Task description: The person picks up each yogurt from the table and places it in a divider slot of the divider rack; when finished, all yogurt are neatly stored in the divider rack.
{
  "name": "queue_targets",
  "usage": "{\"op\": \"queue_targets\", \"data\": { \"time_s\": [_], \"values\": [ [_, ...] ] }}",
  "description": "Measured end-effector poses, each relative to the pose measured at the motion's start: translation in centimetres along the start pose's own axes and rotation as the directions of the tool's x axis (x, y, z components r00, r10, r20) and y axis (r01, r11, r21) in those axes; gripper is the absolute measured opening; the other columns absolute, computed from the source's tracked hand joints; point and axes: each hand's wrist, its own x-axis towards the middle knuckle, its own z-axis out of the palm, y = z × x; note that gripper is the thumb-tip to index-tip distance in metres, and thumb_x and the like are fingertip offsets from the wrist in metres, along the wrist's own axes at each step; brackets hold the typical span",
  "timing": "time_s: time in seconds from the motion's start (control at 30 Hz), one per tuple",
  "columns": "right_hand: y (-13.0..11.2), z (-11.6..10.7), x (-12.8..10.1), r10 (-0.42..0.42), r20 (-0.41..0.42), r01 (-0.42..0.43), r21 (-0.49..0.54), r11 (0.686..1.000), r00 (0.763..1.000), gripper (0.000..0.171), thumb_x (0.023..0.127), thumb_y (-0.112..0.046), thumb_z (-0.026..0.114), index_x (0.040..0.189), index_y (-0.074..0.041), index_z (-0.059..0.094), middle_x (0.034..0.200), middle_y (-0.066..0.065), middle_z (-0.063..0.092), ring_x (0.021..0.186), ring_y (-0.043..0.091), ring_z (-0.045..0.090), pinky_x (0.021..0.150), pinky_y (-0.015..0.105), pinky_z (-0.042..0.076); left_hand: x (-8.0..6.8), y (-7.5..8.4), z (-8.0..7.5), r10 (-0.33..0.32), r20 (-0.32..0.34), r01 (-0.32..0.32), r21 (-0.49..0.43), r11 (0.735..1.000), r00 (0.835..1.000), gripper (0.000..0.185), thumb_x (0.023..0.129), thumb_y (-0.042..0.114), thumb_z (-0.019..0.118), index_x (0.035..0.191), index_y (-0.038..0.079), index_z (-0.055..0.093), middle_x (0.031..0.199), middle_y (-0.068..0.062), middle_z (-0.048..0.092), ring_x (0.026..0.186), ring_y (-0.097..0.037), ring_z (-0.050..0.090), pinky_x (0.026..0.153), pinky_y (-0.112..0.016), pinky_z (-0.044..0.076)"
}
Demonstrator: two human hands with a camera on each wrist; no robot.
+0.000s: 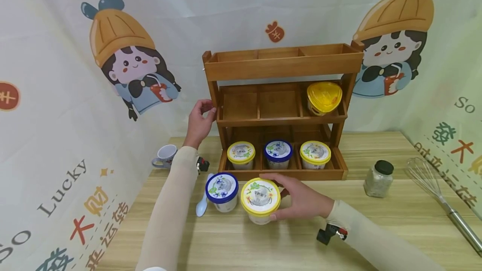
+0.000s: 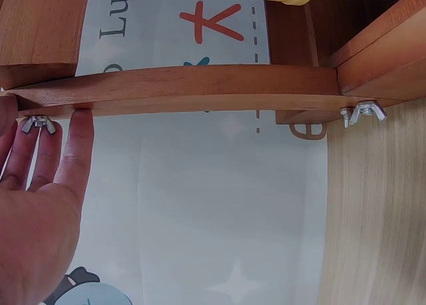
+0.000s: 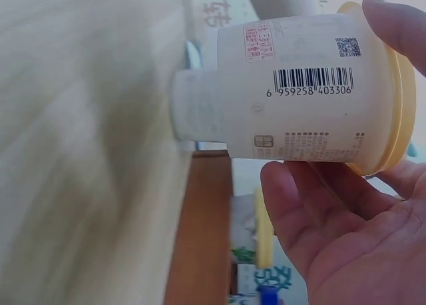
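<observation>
A yellow-lidded white cup [image 1: 260, 195] [image 3: 266, 92] is near the table's front, and my right hand [image 1: 280, 198] [image 3: 346, 118] grips it, thumb on the far rim and fingers round the near side. I cannot tell whether its base touches the table. A blue-lidded cup [image 1: 222, 188] stands just left of it. My left hand [image 1: 206, 111] [image 2: 43, 138] holds the left side post of the three-tier wooden rack [image 1: 282, 67] [image 2: 200, 85]. The bottom shelf holds three lidded cups [image 1: 278, 152]. On the middle shelf's right, another yellow-lidded cup [image 1: 324, 96] is tilted.
A pale blue spoon [image 1: 202, 205] lies left of the blue-lidded cup, and a mug [image 1: 165, 155] stands by the left wall. Right of the rack are a black-capped jar [image 1: 379, 178] and a metal whisk [image 1: 438, 193]. Printed cloth walls close in the wooden table [image 1: 233, 241].
</observation>
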Motion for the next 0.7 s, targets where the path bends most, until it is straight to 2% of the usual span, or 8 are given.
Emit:
{"op": "queue_targets", "data": {
  "time_s": [0.3, 0.53, 0.7],
  "values": [
    [-1.2, -1.8, 1.1, -0.018, -0.086, 0.017, -0.016, 1.000, 0.996, 0.098, 0.082, -0.029, 0.093, 0.162, -0.013, 0.039, 0.154, 0.006, 0.057, 0.126, 0.020, 0.063, 0.093, 0.032, 0.063, 0.1, 0.1, 0.0, -0.008, -0.004, 0.008, 0.004, 1.000, 1.000, 0.032, 0.107, 0.018, 0.062, 0.136, 0.007, 0.058, 0.134, -0.016, 0.064, 0.131, -0.030, 0.062, 0.101, -0.047, 0.063],
    [-2.1, -3.5, 1.5, -0.012, -0.147, 0.002, -0.065, 0.998, 0.989, 0.098, 0.083, -0.030, 0.092, 0.163, -0.013, 0.038, 0.156, 0.008, 0.055, 0.134, 0.025, 0.061, 0.106, 0.037, 0.059, 0.0, 0.1, 0.0, -0.006, 0.001, 0.006, -0.001, 1.000, 1.000, 0.032, 0.107, 0.019, 0.062, 0.136, 0.006, 0.058, 0.134, -0.017, 0.064, 0.131, -0.031, 0.062, 0.101, -0.047, 0.063],
    [-2.5, -5.1, 1.8, -0.032, -0.186, 0.022, -0.053, 0.998, 0.982, 0.098, 0.085, -0.027, 0.091, 0.164, -0.011, 0.035, 0.152, 0.009, 0.057, 0.130, 0.026, 0.063, 0.102, 0.033, 0.061, 0.0, 0.0, 0.0, -0.005, 0.004, 0.004, 0.007, 1.000, 1.000, 0.033, 0.107, 0.020, 0.062, 0.137, 0.007, 0.058, 0.135, -0.016, 0.064, 0.131, -0.030, 0.062, 0.101, -0.046, 0.063]
  ]
}}
